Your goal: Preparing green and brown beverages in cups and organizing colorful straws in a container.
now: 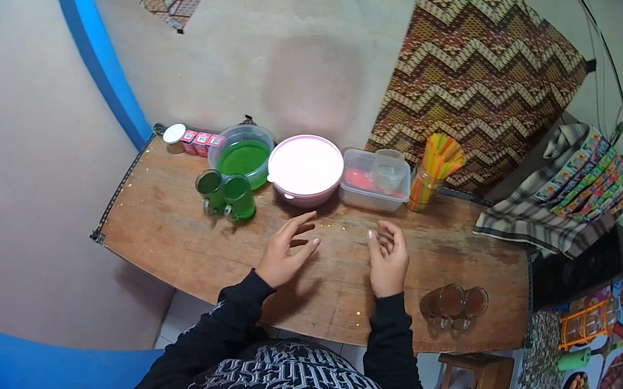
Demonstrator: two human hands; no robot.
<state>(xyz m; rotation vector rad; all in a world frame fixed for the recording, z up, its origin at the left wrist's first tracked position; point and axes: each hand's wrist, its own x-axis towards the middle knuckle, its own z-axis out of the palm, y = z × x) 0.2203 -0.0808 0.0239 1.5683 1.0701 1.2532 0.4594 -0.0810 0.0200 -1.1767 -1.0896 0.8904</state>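
My left hand (287, 248) hovers over the wooden table (162, 233) with fingers apart, holding nothing. It is nearest to a pink bowl with a white lid (305, 168). My right hand (388, 259) is also empty, its fingers loosely curved and apart, just in front of a clear plastic box (374, 194) that holds something red and a clear cup. Left of the lidded bowl is a clear tub of green liquid (245, 155). Two glass mugs of green drink (226, 194) stand before that tub. Glass mugs of brown drink (454, 303) stand to my right.
A jar of yellow and orange straws (427, 181) stands at the back right. Small red-and-blue boxes (195, 142) and a white-lidded can (174, 136) are at the back left. Hanging sachets (582, 179) and a checked cloth (511, 219) border the right. Stools (474, 375) stand below.
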